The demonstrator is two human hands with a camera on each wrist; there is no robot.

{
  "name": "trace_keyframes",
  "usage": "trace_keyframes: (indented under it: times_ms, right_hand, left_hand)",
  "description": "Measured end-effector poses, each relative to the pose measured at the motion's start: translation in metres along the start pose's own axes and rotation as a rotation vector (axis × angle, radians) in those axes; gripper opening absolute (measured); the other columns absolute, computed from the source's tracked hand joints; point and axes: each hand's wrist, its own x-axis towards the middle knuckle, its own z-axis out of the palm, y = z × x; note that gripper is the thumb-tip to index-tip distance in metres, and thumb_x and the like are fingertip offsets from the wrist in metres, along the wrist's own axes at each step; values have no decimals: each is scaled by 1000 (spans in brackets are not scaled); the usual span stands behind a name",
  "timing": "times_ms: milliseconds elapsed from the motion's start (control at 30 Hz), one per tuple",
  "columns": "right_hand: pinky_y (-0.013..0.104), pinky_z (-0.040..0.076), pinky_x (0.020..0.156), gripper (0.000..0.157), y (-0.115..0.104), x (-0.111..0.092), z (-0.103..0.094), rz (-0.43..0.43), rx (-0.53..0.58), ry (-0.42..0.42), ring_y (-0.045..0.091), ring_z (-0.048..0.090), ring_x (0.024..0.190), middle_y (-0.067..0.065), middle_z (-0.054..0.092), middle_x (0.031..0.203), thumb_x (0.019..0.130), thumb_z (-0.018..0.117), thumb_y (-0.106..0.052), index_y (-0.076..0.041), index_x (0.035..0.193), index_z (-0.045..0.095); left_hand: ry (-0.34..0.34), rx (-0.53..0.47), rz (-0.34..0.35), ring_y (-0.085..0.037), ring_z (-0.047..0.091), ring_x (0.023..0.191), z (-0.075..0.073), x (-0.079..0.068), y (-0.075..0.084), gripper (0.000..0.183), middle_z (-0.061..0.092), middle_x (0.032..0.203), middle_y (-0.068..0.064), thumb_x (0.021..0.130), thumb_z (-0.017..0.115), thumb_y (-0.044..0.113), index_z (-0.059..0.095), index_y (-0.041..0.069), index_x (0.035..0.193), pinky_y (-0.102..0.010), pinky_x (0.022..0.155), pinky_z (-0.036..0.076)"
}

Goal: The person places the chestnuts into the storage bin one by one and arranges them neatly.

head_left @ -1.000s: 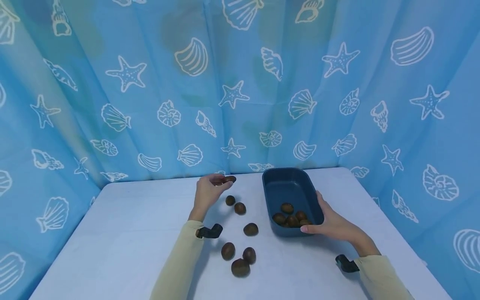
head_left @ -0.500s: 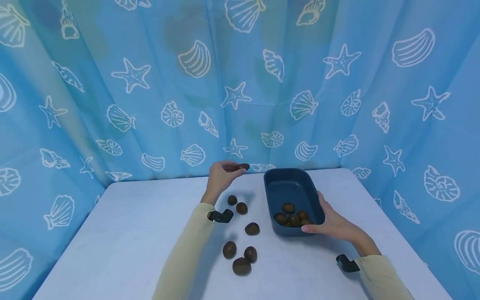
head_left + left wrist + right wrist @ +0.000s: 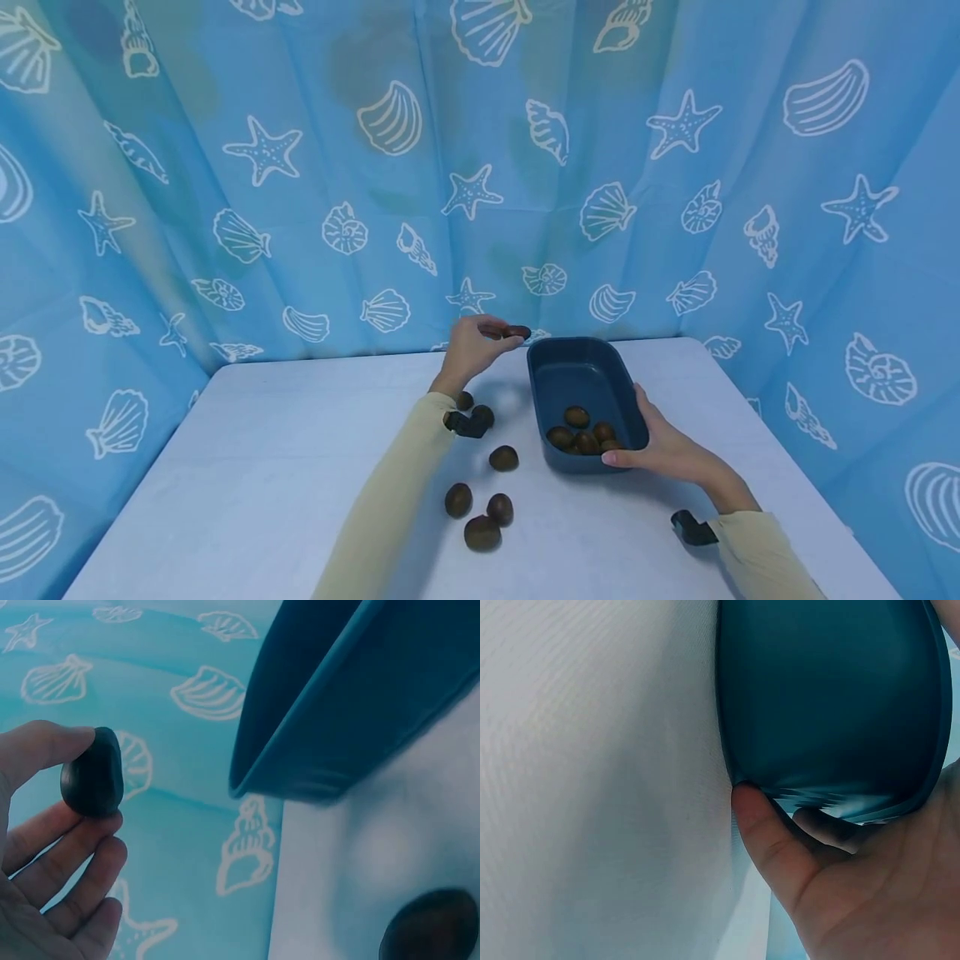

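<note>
Nearest on the white tabletop (image 3: 187,500), three brown oval pieces (image 3: 482,534) lie close together. Farther back, the right hand (image 3: 667,446) has its grip round the near right corner of a dark blue bin (image 3: 581,375), with similar ovals (image 3: 585,442) in its near end. Beyond, the left hand (image 3: 472,348), its grip pinching a single piece (image 3: 517,332), hovers left of the bin.

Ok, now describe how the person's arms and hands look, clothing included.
The left sleeve and right sleeve are plain, pale yellowish cream. A black, bent device shows at the end of each. The left hand and right hand wear no gloves.
</note>
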Motion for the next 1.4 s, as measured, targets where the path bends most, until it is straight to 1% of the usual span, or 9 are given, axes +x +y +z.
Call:
trace_keyframes:
  times_ms: [167,300,433,700,867,1033,1133,1233,1400]
  right_hand:
    - [81,22,113,132,-2,0,0,1,3,-2,60,6,154,31,-7,171,84,80,-46,-6,162,-19]
    - [80,22,115,132,-1,2,2,14,7,-6,59,5,155,29,-8,171,85,79,-46,-7,162,-20]
    - [79,22,116,132,1,5,4,23,9,-13,57,3,156,27,-9,172,86,79,-48,-8,162,-22]
    - [81,20,115,133,1,6,5,29,6,-20,58,4,155,27,-9,172,86,79,-50,-10,162,-23]
    - [81,20,114,132,2,6,4,28,8,-20,58,6,155,27,-8,172,86,78,-50,-11,162,-22]
    - [81,21,114,131,3,6,4,23,13,-18,58,8,154,27,-7,172,86,78,-49,-10,162,-21]
    - [81,22,114,131,3,5,4,17,16,-21,57,8,154,27,-7,172,87,78,-49,-11,162,-22]
    - [81,22,114,131,3,3,3,23,6,-18,57,8,155,27,-8,172,87,77,-50,-11,162,-23]
    - [81,22,114,132,0,0,1,42,-2,-16,58,7,155,28,-8,172,87,77,-51,-10,162,-23]
  left_hand:
    - [-58,22,13,-23,70,105,12,3,9,36,76,111,-6,89,80,35,76,11,115,-42,89,59]
    - [-107,38,17,-22,70,104,20,4,12,33,76,109,-5,89,80,32,76,11,114,-40,89,59]
    - [-139,69,29,-20,70,99,28,5,11,30,76,106,-5,90,81,29,76,10,112,-36,85,59]
    - [-222,137,53,-15,70,92,44,2,11,34,76,105,-5,89,82,30,75,9,114,-26,77,59]
    - [-282,169,62,-13,68,90,53,1,11,32,74,103,-2,88,82,31,76,10,112,-25,77,59]
    - [-343,184,43,-11,67,90,61,-2,8,31,74,102,-1,88,83,31,76,11,110,-25,78,58]
    - [-357,211,44,-10,67,89,64,-3,7,29,75,101,-1,88,83,31,76,11,109,-25,80,58]
    - [-365,246,65,-10,68,89,69,-4,9,28,76,102,-2,88,83,29,77,10,109,-25,81,57]
    - [-393,342,73,-9,66,86,79,-5,13,29,75,101,-1,88,83,29,78,9,108,-23,77,56]
